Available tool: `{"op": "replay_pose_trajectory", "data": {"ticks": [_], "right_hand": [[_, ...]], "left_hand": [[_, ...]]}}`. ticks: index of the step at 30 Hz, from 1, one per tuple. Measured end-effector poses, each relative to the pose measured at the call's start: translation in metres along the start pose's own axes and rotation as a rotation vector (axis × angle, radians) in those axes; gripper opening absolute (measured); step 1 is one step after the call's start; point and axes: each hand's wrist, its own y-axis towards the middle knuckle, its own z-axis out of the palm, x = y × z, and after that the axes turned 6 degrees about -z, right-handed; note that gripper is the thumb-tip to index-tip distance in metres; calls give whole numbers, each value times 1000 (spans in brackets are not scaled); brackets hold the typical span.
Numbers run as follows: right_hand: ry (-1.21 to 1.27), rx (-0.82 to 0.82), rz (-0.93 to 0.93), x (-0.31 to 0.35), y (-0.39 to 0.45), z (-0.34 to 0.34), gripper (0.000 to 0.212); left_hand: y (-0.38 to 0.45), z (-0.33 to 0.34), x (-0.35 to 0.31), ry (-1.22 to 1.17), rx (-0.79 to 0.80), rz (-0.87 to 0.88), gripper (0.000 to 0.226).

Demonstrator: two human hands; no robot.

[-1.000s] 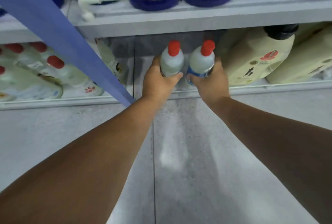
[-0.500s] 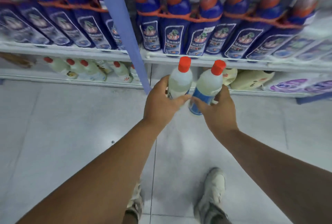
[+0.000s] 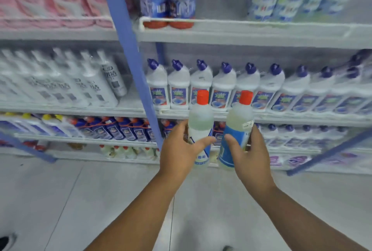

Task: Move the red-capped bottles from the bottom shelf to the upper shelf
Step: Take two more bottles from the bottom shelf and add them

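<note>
My left hand (image 3: 179, 156) grips a pale red-capped bottle (image 3: 201, 118), held upright in front of the shelves. My right hand (image 3: 244, 156) grips a second red-capped bottle (image 3: 239, 122) with a blue label, tilted slightly right. Both bottles hang in the air at the height of the middle shelves, side by side and apart. Several more red-capped bottles (image 3: 124, 151) stand on the bottom shelf (image 3: 80, 157) to the lower left. An upper shelf (image 3: 261, 35) shows a bare stretch between blue bottles and pale green ones.
A blue upright post (image 3: 130, 53) slants down the shelving just left of my hands. White bottles with purple caps (image 3: 225, 87) fill the shelf behind the held bottles. Dark blue bottles (image 3: 112, 128) line the shelf below. Grey tiled floor (image 3: 100, 200) lies underfoot.
Both hands have lifted the two bottles off the bottom shelf and up in front of the middle shelves. The view has tilted upward, bringing higher shelves into sight.
</note>
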Motion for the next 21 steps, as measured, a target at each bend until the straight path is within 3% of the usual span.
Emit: {"op": "replay_pose_trajectory", "data": {"ticks": [9,21], "right_hand": [[124,12,-88,93,63,-163,33],[41,-61,-141,114,155,-297,47]], "left_hand": [[-40,62,-196,35,-136,125,48],[-25,154,-342,33,-231,120,53]]}}
